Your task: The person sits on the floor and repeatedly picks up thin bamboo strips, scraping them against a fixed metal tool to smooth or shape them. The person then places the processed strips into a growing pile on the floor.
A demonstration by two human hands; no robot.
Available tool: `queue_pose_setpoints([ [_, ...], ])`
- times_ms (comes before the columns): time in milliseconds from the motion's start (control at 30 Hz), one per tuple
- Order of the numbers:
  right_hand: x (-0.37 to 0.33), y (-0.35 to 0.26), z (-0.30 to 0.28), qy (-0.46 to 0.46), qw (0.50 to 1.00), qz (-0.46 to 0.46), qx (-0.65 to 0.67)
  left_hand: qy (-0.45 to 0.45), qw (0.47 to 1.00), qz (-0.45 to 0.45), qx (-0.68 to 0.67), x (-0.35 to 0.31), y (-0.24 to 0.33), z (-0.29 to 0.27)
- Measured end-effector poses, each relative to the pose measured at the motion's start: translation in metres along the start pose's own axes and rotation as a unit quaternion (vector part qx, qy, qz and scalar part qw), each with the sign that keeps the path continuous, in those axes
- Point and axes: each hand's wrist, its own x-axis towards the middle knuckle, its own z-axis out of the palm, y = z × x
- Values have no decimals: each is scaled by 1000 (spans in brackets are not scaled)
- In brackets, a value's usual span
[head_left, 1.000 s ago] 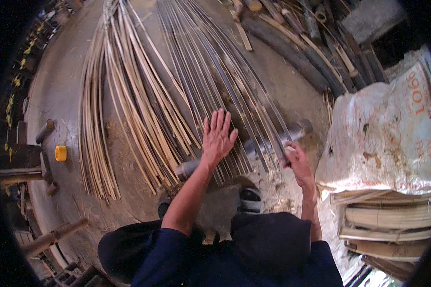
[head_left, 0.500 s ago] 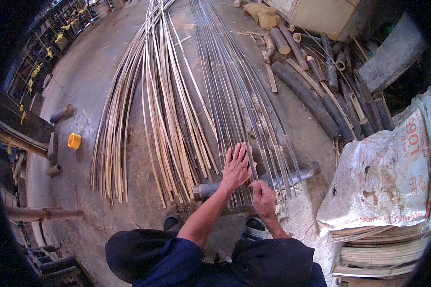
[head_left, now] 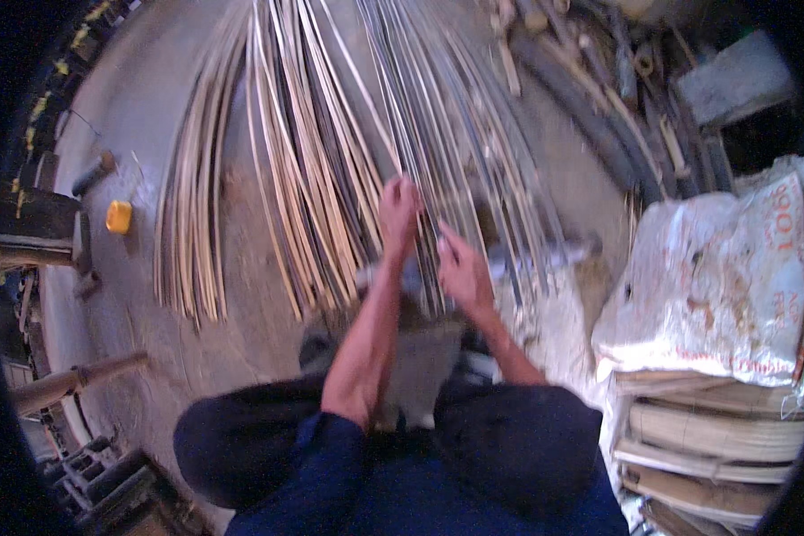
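Note:
My left hand (head_left: 400,214) is closed on some of the long, narrow bamboo strips (head_left: 427,268) that run away from me over the floor. Close by on the right, my right hand (head_left: 466,279) is partly curled beside the near ends of these strips. Its forefinger points forward, and a small pale bit shows at the fingers, too blurred to name. Darker strips (head_left: 500,192) fan out to the right, their near ends over a dark round pole (head_left: 567,253). Paler strips (head_left: 317,205) lie in bundles to the left.
A yellow plastic container (head_left: 119,217) stands on the floor at left, near a short dark tube (head_left: 94,173). Bamboo poles (head_left: 590,116) are heaped at the far right. A printed white sack (head_left: 706,286) rests on stacked bamboo slats (head_left: 715,433) at the right.
My left hand has gone from lying flat on the strips to closing on some, farther forward and left. My right hand has moved forward and left. The view has shifted.

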Motion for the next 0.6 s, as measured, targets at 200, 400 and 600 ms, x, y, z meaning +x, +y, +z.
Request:
queue_pose_setpoints([
  [200, 10, 14, 9, -120, 991, -53, -16, -123, 979, -80, 139, 6, 27, -43],
  [400, -1, 26, -9, -41, 999, -34, -8, -23, 940, -75, 333, -10, 33, -43],
  [600, -12, 34, -19, -26, 1000, -1, 15, -78, 953, -128, 264, -9, 10, -51],
])
